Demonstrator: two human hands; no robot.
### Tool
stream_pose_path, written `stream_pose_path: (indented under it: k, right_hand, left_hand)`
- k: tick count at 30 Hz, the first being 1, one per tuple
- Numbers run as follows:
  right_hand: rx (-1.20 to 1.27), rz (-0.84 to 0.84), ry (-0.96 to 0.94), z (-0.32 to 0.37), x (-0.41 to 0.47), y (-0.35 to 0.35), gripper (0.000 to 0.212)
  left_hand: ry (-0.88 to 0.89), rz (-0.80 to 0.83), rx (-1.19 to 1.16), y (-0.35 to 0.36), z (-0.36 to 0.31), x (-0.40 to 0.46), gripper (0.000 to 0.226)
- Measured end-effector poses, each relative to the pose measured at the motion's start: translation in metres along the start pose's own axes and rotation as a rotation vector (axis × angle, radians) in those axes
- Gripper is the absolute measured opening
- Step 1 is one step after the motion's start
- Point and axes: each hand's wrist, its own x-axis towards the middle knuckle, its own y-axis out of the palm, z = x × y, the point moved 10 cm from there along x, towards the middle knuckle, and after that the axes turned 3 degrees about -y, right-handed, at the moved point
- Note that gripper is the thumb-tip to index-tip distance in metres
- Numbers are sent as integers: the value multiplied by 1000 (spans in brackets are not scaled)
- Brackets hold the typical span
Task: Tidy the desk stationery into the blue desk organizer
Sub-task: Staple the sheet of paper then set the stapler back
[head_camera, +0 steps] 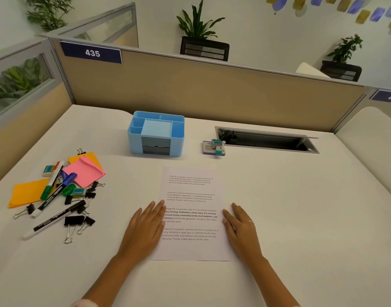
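Two hands lie flat on the white desk (278,207), fingers straight and holding nothing. The left hand (143,229) rests on the left edge of a printed sheet of paper (190,213), and the right hand (241,227), with a ring on one finger, rests at the sheet's right edge.

One blue organizer (155,135) stands upright toward the back of the desk, well apart from the hands. Its top is split into several compartments around a larger square one in the middle; nothing shows sticking out of any of them, and two dark drawers sit in its front face. Just to its right lies one small purple-and-teal stapler pack (213,147), beside a long open cable slot (265,140) sunk into the desk.

The loose stationery sits in a heap at the left: three markers with white barrels (55,220), a green one and a blue-capped one crossing them, one pink sticky pad (83,171) over an orange pad, another orange pad (28,192) lower left, two small erasers (48,170), and a scatter of black binder clips (73,220) too overlapped to count exactly.

A tan partition (201,91) with a blue sign reading 435 (91,53) backs the desk. Potted plants (201,25) stand beyond it, against a pale wall with blue and yellow paper shapes.
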Motion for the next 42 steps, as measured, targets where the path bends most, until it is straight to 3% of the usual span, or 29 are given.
stream_pose_path:
  k: [6, 14, 21, 26, 33, 42]
  right_hand:
    - [38, -1, 19, 1, 1, -4, 37]
    - [251, -38, 149, -17, 23, -11, 43]
    - [420, -128, 350, -47, 95, -11, 43]
    - [467, -179, 385, -51, 154, 4, 42]
    - [339, -310, 268, -35, 211, 6, 36]
    - [206, -360, 137, -19, 243, 13, 36]
  left_hand:
    - [-4, -6, -32, 1, 1, -1, 72]
    - [-95, -46, -293, -8, 9, 17, 62]
    - [-39, -61, -410, -21, -28, 114, 54]
    - [-11, -12, -449, -4, -64, 205, 52]
    - [-93, 45, -354, 32, -64, 299, 60]
    - [-45, 127, -343, 51, -53, 333, 70]
